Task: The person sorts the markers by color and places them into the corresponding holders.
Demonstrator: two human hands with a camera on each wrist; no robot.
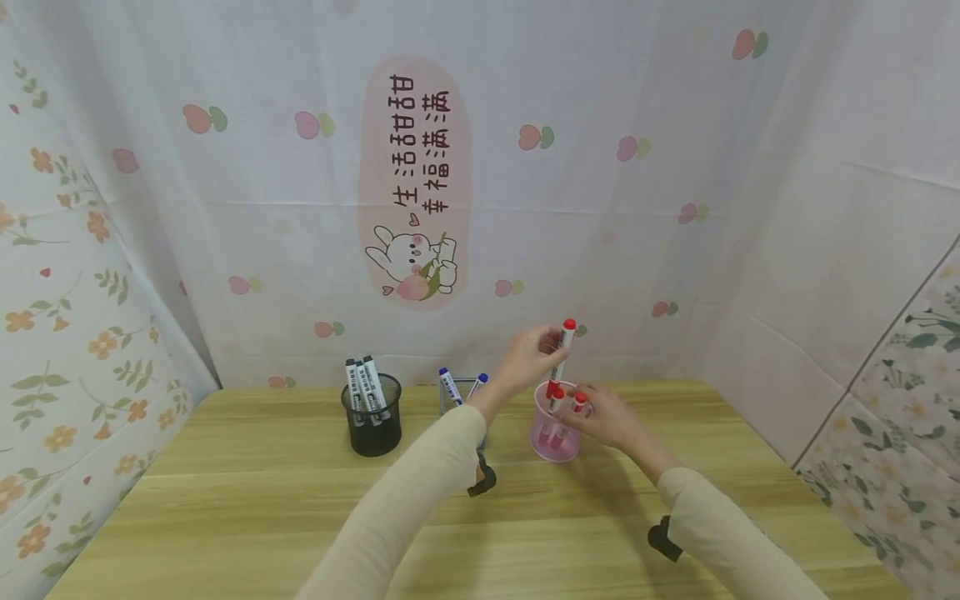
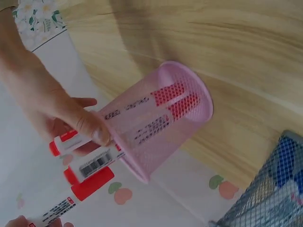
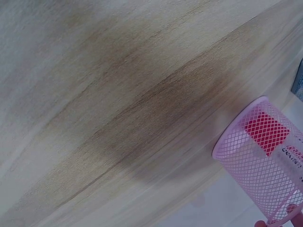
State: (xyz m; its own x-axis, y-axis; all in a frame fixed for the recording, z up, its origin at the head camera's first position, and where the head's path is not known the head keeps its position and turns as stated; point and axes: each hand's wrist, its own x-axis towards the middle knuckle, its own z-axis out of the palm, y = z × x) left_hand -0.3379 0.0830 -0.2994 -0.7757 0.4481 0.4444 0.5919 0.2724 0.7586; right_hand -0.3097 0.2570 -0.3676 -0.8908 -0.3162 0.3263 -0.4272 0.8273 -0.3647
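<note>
My left hand [image 1: 517, 363] pinches a red-capped whiteboard marker [image 1: 567, 335] and holds it nearly upright over a pink mesh pen cup [image 1: 555, 451]. Two more red markers stand inside that cup; in the left wrist view one marker [image 2: 97, 163] leans out past the rim. The held marker's red end [image 2: 93, 184] is close beside it, outside the mesh. My right hand [image 1: 609, 419] grips the cup's rim from the right, thumb toward the near side. Only a few fingertips [image 3: 296, 218] of it show at the rim in the right wrist view.
Left of the pink cup, a blue-grey mesh holder [image 1: 442, 400] with blue markers is partly hidden by my left arm. Farther left stands a black mesh cup [image 1: 375, 442] of black markers. A patterned curtain [image 1: 600, 233] hangs behind the wooden table [image 1: 262, 500].
</note>
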